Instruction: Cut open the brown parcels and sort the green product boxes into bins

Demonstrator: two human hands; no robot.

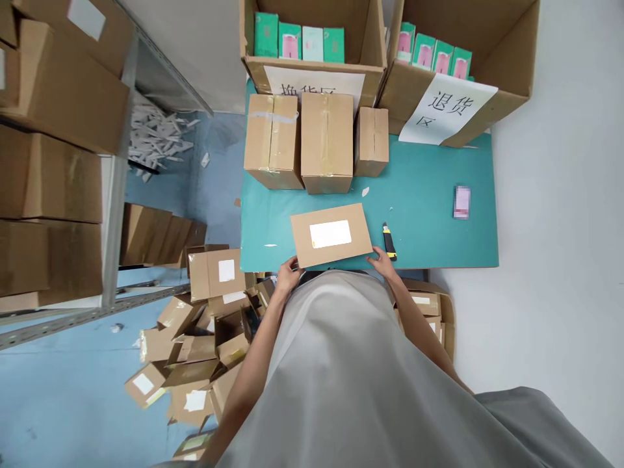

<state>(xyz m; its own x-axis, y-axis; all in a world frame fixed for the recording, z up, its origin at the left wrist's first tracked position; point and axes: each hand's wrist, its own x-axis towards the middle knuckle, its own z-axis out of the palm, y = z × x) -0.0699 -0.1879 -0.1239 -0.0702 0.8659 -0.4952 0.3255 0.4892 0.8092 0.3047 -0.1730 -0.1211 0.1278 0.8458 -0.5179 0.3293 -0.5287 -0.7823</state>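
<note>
A brown cardboard box with a white label lies slightly askew at the front edge of the green table. My left hand grips its near left corner, with the fingertips partly hidden at the edge. At the near right corner, my right hand has thumb and fingers closed on the box. A black and yellow utility knife rests just beyond my right hand.
Three taped cartons stand behind the box. Two large open boxes with green packets line the back. A phone-like object lies at right on the table. Discarded cartons cover the floor at left, beside loaded shelving.
</note>
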